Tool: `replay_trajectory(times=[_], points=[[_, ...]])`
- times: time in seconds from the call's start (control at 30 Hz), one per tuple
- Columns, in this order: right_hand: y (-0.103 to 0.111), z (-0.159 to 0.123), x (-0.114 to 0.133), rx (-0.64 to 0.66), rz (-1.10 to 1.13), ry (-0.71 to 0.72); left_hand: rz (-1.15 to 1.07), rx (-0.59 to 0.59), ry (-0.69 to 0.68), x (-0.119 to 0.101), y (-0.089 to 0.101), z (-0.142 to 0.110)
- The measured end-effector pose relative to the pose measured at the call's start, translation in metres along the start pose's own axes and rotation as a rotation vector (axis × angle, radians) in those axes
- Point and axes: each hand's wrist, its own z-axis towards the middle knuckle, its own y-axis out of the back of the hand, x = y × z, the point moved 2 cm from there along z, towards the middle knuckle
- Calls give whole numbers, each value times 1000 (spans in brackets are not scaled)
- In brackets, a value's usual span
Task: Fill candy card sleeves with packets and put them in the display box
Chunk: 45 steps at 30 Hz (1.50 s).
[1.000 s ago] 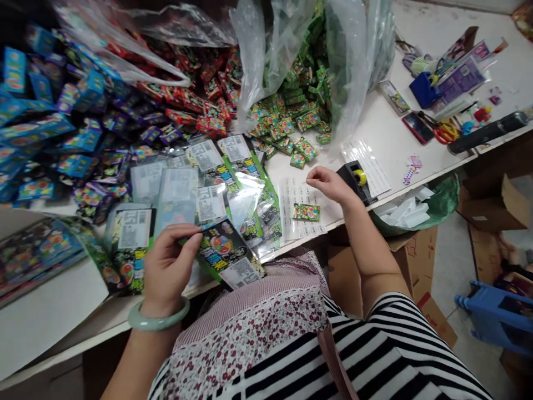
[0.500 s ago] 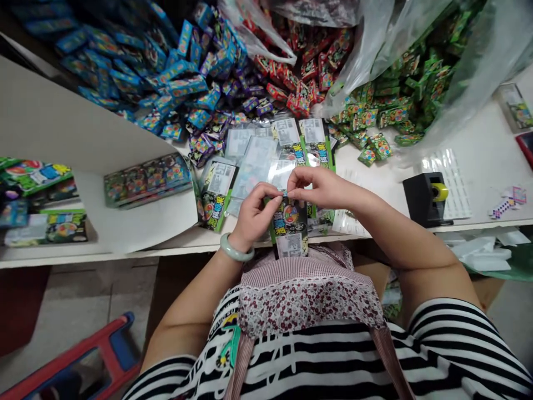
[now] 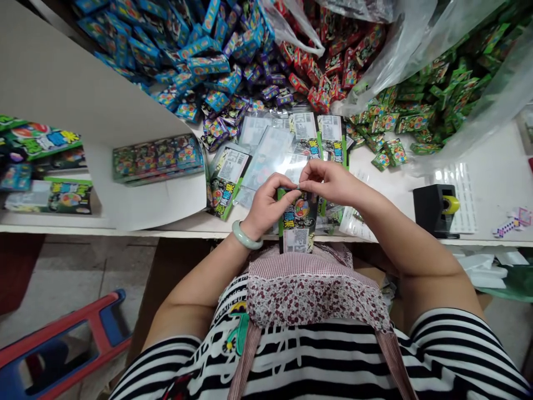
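Note:
A flat black-and-green printed packet point(image 3: 298, 219) with a white barcode label hangs at the table's front edge, its lower end against the apron. My left hand point(image 3: 270, 203), a pale bangle at the wrist, pinches the packet's top edge between thumb and fingers. Beside it, my right hand point(image 3: 327, 180) is closed in a pinch at the same top edge, fingertips nearly meeting those of the left. What lies right between the fingertips is too small to make out. Behind the hands lie several similar printed packets point(image 3: 228, 180) and clear plastic sleeves point(image 3: 266, 161).
Heaps of small blue boxes point(image 3: 208, 64), purple boxes point(image 3: 216, 130), red boxes point(image 3: 322, 94) and green boxes point(image 3: 395, 153) lie at the back, some in clear plastic bags point(image 3: 387, 66). A black tape dispenser point(image 3: 433, 211) stands right. A curled white sheet point(image 3: 158, 194) is left.
The view has shifted, so the table contents appear farther right. Both hands stay pinched at the packet's top edge, with only slight finger movement.

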Motion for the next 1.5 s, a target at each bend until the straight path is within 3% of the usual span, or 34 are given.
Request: replay_trajectory(times=[0.23, 0.33, 0.5, 0.6, 0.7, 0.73, 0.8, 0.87, 0.93, 1.03, 1.13, 1.2, 1.27, 1.33, 1.43, 1.5], points=[[-1, 0, -1, -74, 8, -73, 3, -83, 27, 5, -3, -1], [-4, 3, -10, -99, 182, -196, -25, -77, 37, 7, -4, -4], [-15, 1, -22, 98, 581, -571, -230, 73, 214, 6, -12, -27], [-12, -4, -16, 193, 632, -588, -359, 158, 261, -10, -3, -46], [5, -9, -8, 171, 585, -396, -254, -5, 144, -39, 45, -58], [13, -10, -7, 113, 560, -328, -158, -96, 87, -49, 69, -60], [25, -12, -10, -45, 524, -249, 115, -391, -63, -62, 126, -61], [29, -11, -19, -172, 507, -239, 439, -595, -190, -59, 178, -56], [23, -7, -30, -216, 462, -249, 740, -585, -227, -40, 215, -43], [3, 0, -41, -158, 334, -237, 1003, -370, -51, 9, 239, -22], [-11, 6, -46, -115, 206, -179, 1092, -202, 137, 51, 238, -12], [-13, 8, -48, -116, 118, -147, 1087, -78, 218, 67, 233, -11], [-10, 9, -52, -110, 54, -139, 1061, 8, 291, 71, 226, -13], [-5, 12, -57, -98, 7, -138, 1023, -6, 303, 64, 214, -15], [0, 30, -59, -127, -157, -97, 907, -61, 147, 45, 174, -11], [2, 52, -55, -192, -363, -48, 819, 76, 108, 38, 134, -5]])
